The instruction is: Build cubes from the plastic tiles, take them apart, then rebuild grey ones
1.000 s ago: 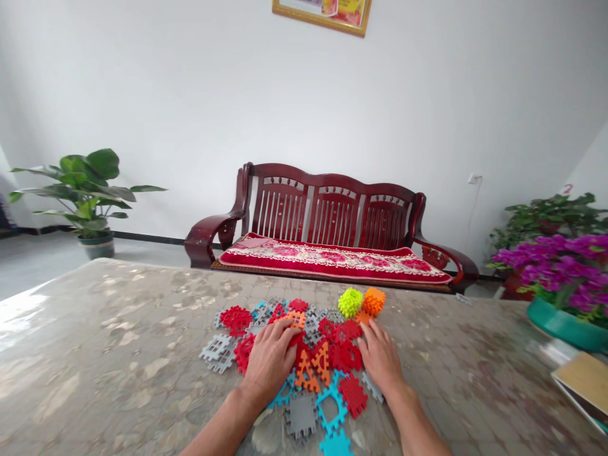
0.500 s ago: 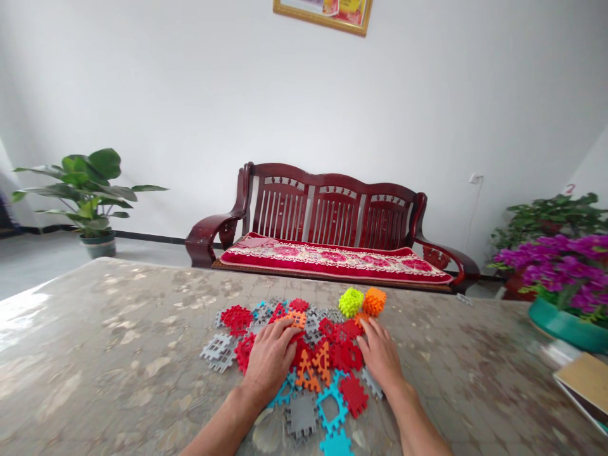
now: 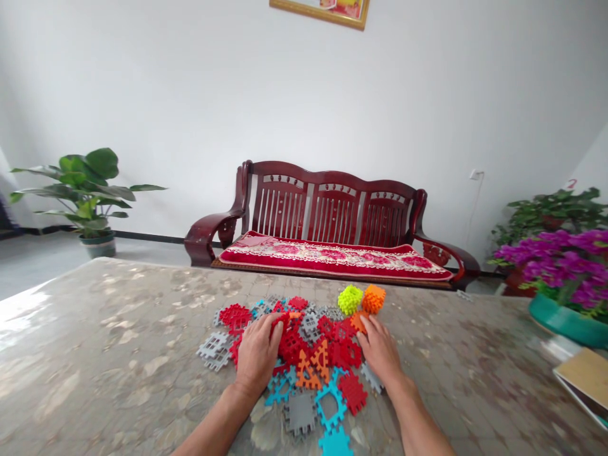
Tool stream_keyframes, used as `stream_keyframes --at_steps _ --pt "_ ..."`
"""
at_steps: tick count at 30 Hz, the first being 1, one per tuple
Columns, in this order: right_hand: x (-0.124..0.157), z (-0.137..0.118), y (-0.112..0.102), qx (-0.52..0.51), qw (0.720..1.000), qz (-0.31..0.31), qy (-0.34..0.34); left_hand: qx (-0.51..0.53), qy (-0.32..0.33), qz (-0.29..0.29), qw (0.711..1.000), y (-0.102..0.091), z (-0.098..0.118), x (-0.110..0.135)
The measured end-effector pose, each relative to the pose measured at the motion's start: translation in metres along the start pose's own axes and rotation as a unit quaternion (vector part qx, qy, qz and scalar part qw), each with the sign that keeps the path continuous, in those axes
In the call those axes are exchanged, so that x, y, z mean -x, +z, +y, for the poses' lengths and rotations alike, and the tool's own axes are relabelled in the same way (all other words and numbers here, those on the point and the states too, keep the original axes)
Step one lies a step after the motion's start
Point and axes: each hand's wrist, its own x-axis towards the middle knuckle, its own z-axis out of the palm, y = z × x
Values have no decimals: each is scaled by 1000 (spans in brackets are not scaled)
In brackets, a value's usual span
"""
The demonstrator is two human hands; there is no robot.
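Over the left part of a pile of toothed interlocking plastic tiles, my left hand [image 3: 256, 356] is closed, with a red tile [image 3: 280, 320] between thumb and fingers. My right hand [image 3: 381, 351] is at the pile's right side, its fingertips on an orange tile [image 3: 358, 322]; the grip is partly hidden. Between the hands lie red tiles [image 3: 291, 347] and orange triangular tiles [image 3: 308, 372]. Nearer me are a grey square tile [image 3: 301, 413], a blue tile with a hole [image 3: 319, 405] and a red square tile [image 3: 353, 392].
Behind my right hand stand a yellow-green assembled block [image 3: 350, 299] and an orange one [image 3: 373, 298]. The patterned tabletop [image 3: 118, 354] spreads around the pile. At right are a teal flower pot [image 3: 567, 322] and a box [image 3: 584, 380]. A wooden bench [image 3: 332, 209] stands beyond.
My left hand has shifted a little left and now has a red tile in its fingers, uncovering more red tiles beside it. My right hand has barely moved; more of the orange tile shows.
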Motion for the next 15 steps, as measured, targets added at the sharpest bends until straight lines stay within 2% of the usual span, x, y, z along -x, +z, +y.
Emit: stream_keyframes --at_steps 5,10,15 --pt "-1 -2 -8 -47 999 -2 -10 -14 -21 7 1000 3 -5 0" --pt "1 -5 -13 -58 998 21 26 -49 -33 50 997 10 -11 0" --pt "0 -14 -22 -142 986 83 22 -79 30 72 994 14 -14 2"
